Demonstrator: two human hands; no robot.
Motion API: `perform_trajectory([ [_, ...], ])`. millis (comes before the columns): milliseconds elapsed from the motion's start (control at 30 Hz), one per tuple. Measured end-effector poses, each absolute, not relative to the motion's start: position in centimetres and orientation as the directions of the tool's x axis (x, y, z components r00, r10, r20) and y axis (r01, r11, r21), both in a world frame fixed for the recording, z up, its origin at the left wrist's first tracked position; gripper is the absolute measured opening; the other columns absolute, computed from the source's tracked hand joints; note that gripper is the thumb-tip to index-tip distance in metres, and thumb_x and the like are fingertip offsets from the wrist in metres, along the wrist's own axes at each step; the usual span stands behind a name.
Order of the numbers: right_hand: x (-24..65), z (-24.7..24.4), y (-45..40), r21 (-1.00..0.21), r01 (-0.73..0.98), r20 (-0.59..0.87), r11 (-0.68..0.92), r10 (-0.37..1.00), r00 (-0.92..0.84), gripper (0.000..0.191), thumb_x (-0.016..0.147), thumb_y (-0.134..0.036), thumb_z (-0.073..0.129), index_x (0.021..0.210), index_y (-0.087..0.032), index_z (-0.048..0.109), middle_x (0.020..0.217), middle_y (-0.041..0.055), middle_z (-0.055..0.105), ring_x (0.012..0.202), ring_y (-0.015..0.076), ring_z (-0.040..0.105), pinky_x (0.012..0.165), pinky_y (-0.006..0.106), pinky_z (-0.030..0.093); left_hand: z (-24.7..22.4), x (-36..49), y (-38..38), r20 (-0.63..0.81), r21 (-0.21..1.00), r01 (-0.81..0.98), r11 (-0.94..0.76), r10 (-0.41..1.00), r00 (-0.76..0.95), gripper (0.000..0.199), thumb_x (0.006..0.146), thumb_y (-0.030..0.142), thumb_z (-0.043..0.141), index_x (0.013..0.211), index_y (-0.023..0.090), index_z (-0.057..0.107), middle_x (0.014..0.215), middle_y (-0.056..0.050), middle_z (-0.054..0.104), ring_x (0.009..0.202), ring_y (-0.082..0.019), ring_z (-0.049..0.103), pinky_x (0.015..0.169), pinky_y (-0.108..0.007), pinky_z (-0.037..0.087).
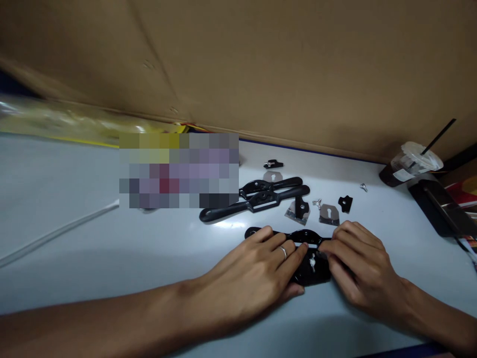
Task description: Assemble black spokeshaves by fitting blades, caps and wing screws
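A black two-handled metal tool body (304, 235) lies on the white table, with a black plate (316, 274) bearing a silver wing screw (312, 262) just below its middle. My left hand (263, 261) lies over the tool's left handle and the plate's left edge, its fingers closed round them. My right hand (359, 261) pinches the tool's right end and the plate's upper right corner; the fingers hide the right handle. Beyond them, two similar black tool bodies (264, 200) lie side by side. Right of those are a slotted steel blade (329, 214) and a small black plate (345, 203).
Another blade with a black piece (299, 211) and loose wing screws (364, 187) lie behind my hands. A drink cup with a straw (410, 166) and a dark phone-like object (441, 206) stand at right. Cardboard (261, 74) walls the back; a pale cable (59, 231) runs left.
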State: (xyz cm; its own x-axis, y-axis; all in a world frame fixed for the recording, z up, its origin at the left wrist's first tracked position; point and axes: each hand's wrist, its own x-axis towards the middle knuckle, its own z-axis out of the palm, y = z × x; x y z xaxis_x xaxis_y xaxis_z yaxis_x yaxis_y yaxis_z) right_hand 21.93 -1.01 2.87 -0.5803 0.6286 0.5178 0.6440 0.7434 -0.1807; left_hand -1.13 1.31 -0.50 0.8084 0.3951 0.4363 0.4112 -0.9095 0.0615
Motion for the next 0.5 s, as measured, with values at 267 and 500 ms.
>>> perform_trajectory([
  [267, 22.09, 2.58, -1.2, -0.193, 0.628, 0.49, 0.754, 0.628, -0.604, 0.022, 0.096, -0.002, 0.052, 0.093, -0.009, 0.072, 0.076, 0.0069, 0.064, 0.075, 0.0195, 0.053, 0.067, 0.035, 0.048, -0.4, -1.16, 1.24, 0.427, 0.076, 0.412, -0.908, 0.403, 0.809, 0.034, 0.106, 0.035, 0.055, 0.123, 0.006, 0.06, 0.09, -0.008, 0.07, 0.083, -0.024, 0.065, 0.075, -0.037, 0.043],
  [500, 22.04, 2.64, -1.24, -0.195, 0.591, 0.492, 0.783, 0.599, -0.631, 0.021, 0.094, 0.001, 0.053, 0.098, -0.007, 0.073, 0.075, 0.0072, 0.063, 0.076, 0.0199, 0.054, 0.065, 0.034, 0.05, -0.45, -1.1, 1.24, 0.428, 0.079, 0.414, -0.907, 0.405, 0.808, 0.035, 0.105, 0.036, 0.058, 0.124, 0.006, 0.059, 0.092, -0.008, 0.071, 0.084, -0.024, 0.066, 0.075, -0.037, 0.044],
])
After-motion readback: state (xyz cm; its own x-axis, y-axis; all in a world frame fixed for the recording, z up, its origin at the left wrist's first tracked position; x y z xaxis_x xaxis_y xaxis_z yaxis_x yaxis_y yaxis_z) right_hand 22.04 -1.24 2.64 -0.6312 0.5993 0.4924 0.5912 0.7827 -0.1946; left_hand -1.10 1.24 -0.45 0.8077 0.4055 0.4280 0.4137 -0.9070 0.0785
